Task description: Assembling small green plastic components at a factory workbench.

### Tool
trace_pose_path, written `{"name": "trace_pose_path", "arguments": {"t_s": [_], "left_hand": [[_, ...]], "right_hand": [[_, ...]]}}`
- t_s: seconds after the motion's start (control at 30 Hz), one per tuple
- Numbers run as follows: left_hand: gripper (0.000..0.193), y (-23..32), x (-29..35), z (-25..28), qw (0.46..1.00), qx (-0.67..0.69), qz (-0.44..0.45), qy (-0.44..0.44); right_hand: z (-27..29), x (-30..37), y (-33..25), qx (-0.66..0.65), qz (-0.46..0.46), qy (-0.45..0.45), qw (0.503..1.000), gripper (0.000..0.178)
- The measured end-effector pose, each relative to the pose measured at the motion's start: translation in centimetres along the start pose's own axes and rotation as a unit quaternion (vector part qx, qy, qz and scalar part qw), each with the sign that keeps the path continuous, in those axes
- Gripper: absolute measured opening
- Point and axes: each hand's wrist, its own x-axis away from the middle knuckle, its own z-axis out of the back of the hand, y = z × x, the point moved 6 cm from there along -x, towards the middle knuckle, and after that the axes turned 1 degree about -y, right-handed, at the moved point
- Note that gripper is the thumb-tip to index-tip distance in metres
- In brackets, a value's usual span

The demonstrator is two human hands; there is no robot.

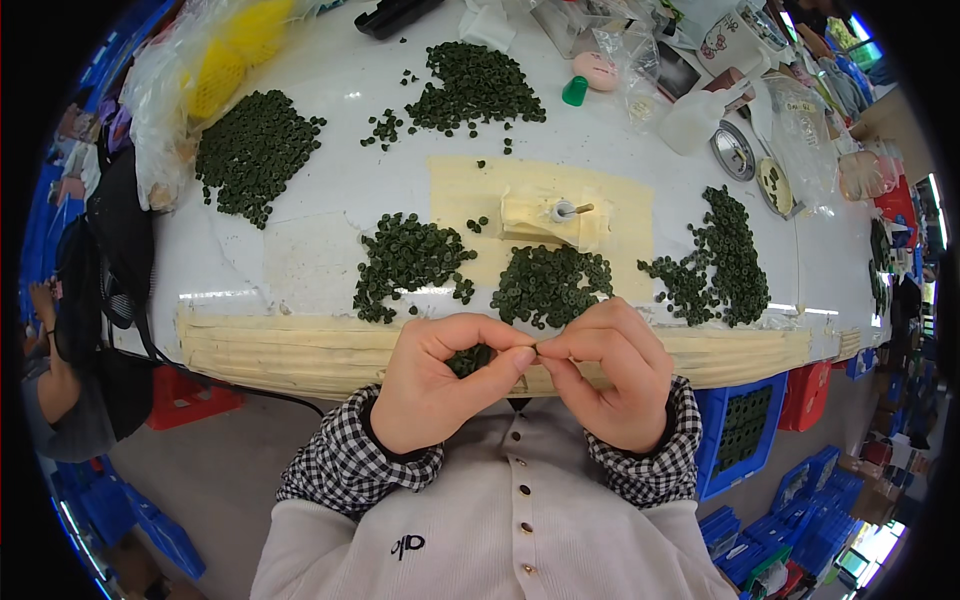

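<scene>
At the table's front edge my two hands meet fingertip to fingertip. My left hand point(440, 375) is curled closed, with several small dark green round parts point(468, 362) showing inside it. Its thumb and forefinger touch the tips of my right hand point(622, 372), which is closed in a pinch. A tiny dark piece shows between the fingertips, mostly covered by them. Just beyond my hands lies a pile of dark green ring-like parts point(552, 284). Behind that pile stands a small taped block point(530, 215) with a metal pin point(575, 211) sticking out sideways.
More piles of such parts lie left point(405, 262), far left point(258, 155), far middle point(475, 85) and right point(735, 260). Yellow tape pads the table edge point(290, 345). Bags, a green cap point(575, 91) and dishes crowd the back right. A blue crate point(742, 430) stands below, right.
</scene>
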Motion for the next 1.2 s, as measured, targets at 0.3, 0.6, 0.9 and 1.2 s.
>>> {"name": "trace_pose_path", "arguments": {"t_s": [0.3, 0.6, 0.9, 1.2], "left_hand": [[0.012, 0.3, 0.3, 0.1, 0.999, -0.035, -0.028, 0.018], [0.010, 0.4, 0.3, 0.2, 0.998, -0.042, -0.032, 0.021], [0.009, -0.5, 0.5, 0.5, 0.994, 0.078, 0.068, 0.043], [0.021, -1.6, 1.4, 3.4, 0.896, 0.394, 0.143, 0.148]], "right_hand": [[-0.4, 0.3, 1.1, -0.104, -0.117, -0.011, 0.988, 0.013], [-0.7, 0.3, 1.4, -0.123, -0.137, -0.018, 0.983, 0.011], [-1.1, 0.2, 1.1, -0.114, -0.140, -0.003, 0.983, 0.013], [0.4, -0.5, 1.2, 0.042, -0.123, 0.013, 0.991, 0.015]]}}
